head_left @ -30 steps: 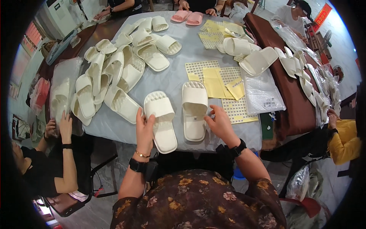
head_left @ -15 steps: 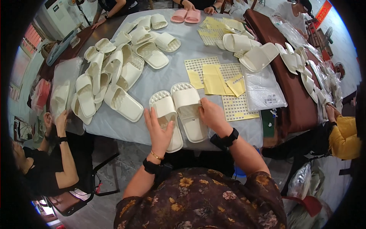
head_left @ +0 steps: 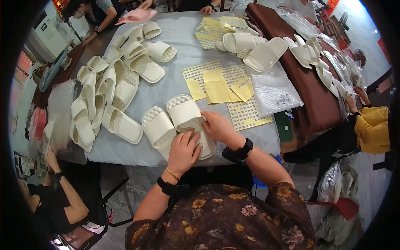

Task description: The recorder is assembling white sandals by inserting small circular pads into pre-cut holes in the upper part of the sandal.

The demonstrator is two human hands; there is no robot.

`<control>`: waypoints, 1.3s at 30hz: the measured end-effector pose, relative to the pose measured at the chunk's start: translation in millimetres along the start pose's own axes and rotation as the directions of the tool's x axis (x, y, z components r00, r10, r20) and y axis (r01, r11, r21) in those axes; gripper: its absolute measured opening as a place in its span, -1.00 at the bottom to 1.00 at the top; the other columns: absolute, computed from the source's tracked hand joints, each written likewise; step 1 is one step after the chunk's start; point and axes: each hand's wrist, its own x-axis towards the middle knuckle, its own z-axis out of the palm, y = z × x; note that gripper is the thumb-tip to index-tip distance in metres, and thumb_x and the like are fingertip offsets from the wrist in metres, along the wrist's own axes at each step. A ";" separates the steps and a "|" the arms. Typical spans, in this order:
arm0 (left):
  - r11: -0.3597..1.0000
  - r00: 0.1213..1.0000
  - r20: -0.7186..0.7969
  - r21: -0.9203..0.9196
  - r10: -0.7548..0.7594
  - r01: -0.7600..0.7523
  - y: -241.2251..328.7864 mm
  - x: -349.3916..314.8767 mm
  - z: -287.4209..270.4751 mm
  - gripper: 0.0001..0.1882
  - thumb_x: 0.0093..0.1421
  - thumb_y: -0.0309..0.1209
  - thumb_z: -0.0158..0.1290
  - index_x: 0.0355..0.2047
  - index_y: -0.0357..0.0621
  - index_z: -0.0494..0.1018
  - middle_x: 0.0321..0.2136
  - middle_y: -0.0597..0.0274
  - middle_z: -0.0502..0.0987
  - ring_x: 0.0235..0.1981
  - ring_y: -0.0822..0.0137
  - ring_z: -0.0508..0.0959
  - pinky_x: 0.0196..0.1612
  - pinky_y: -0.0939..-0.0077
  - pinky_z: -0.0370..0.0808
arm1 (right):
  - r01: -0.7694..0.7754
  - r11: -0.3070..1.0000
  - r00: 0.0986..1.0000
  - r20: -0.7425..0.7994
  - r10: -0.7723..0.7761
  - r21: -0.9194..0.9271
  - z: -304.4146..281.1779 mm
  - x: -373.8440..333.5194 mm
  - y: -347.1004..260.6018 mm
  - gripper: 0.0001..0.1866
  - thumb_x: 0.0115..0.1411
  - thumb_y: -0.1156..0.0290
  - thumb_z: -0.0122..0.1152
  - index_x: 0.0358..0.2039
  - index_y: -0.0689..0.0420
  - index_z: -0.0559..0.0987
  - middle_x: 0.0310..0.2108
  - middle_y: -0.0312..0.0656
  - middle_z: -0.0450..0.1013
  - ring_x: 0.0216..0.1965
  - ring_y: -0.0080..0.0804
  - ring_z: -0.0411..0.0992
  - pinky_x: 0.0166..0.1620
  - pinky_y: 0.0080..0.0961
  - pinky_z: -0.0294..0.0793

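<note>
I see my left hand [head_left: 184,151] spread flat on the near end of the right cream slipper [head_left: 189,121], my right hand [head_left: 217,127] pinching its edge; its mate [head_left: 158,129] lies touching at left on the tabletop [head_left: 183,50].

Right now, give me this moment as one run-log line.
left hand: resting on cream foam slide slippers | right hand: pinching right slipper's side | surface: grey-clothed table | nearby: yellow sticker sheets

A table [head_left: 183,37] under a grey cloth carries two cream slippers [head_left: 177,123] at six o'clock, a heap of slippers [head_left: 108,87] at nine, yellow sticker sheets [head_left: 221,85] at the centre, a clear plastic bag [head_left: 273,89] at three and more slippers [head_left: 254,48] at one.
</note>
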 end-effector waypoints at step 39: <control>0.993 0.994 -0.080 -0.099 -0.076 0.068 -2.6 -1.0 8.4 -0.56 0.05 -0.33 0.23 -0.08 -0.25 0.45 -0.03 0.00 0.47 0.01 -0.05 0.42 0.11 0.15 0.36 | -0.317 0.940 0.930 -0.234 0.283 -0.124 -46.6 -14.7 81.6 -0.88 0.12 0.44 0.21 -0.31 0.11 0.52 -0.27 -0.06 0.47 -0.27 -0.02 0.49 -0.23 -0.17 0.50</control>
